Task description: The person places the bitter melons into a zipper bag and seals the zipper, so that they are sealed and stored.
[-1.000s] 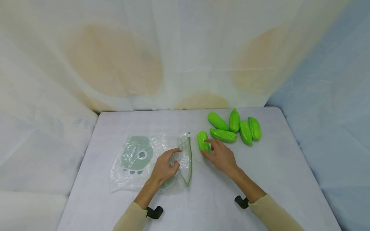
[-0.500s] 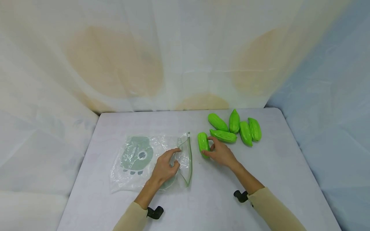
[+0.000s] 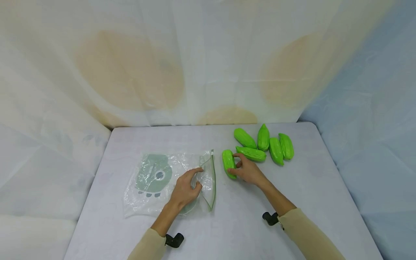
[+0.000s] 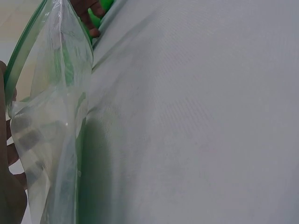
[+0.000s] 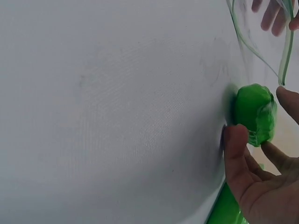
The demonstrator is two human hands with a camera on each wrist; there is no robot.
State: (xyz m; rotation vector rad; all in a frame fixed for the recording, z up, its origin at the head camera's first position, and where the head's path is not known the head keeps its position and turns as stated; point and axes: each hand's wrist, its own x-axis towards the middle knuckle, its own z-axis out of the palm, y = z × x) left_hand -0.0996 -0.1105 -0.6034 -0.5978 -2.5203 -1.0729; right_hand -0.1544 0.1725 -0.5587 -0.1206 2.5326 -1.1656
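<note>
A clear zip bag [image 3: 152, 173] with a green printed pattern lies flat, its green-edged mouth facing right. My left hand [image 3: 186, 187] holds the mouth apart, fingers hooked at the upper film; in the left wrist view they show through the clear plastic of the bag [image 4: 51, 126]. A shiny green vegetable [image 3: 229, 162], long and bumpy like a bitter melon, lies just right of the mouth. Around its right side my right hand [image 3: 248, 171] spreads thumb and fingers, with fingertips right at the skin. The right wrist view shows the end of this vegetable [image 5: 254, 112] between them.
Behind the right hand several more green vegetables [image 3: 276, 151] lie in a cluster on the white table [image 3: 240, 224]. One of them [image 3: 251, 153] is close to the right fingers. Fabric curtains [image 3: 208, 72] hang along the back and both sides.
The right index finger has drawn back to the right, off the top of the green vegetable, and the right wrist has shifted slightly. The left hand and the bag have stayed still.
</note>
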